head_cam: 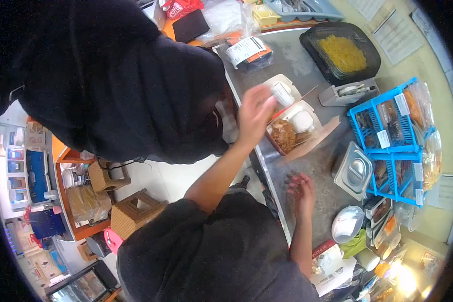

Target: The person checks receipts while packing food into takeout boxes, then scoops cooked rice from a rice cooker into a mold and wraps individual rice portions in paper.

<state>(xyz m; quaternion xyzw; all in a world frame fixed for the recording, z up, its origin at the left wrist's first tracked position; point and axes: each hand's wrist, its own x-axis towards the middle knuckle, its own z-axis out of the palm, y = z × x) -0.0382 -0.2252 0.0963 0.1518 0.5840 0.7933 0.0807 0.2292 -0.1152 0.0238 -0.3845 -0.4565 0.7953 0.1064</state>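
My left hand (255, 109), blurred, is over the near edge of two open food boxes. Whether its fingers hold anything I cannot tell. The nearer box (277, 145) contains breaded fried food (284, 136) and a mound wrapped in white (302, 120); its brown lid flap (313, 141) is raised and blurred. In the farther box (292, 81) lies a white wrapped mound (282, 94) with a printed label. Between the boxes runs a red edge. Lower down, my right hand (302, 187) is above the metal counter, palm partly up, fingers apart, holding nothing.
A person in dark clothing (136, 83) stands close at left. Along the counter are a bagged labelled pack (249, 53), a black tub of shredded yellow food (339, 53), a tape dispenser (347, 92), blue baskets (389, 151), a lidded steel pan (353, 171) and a plastic bowl (347, 224).
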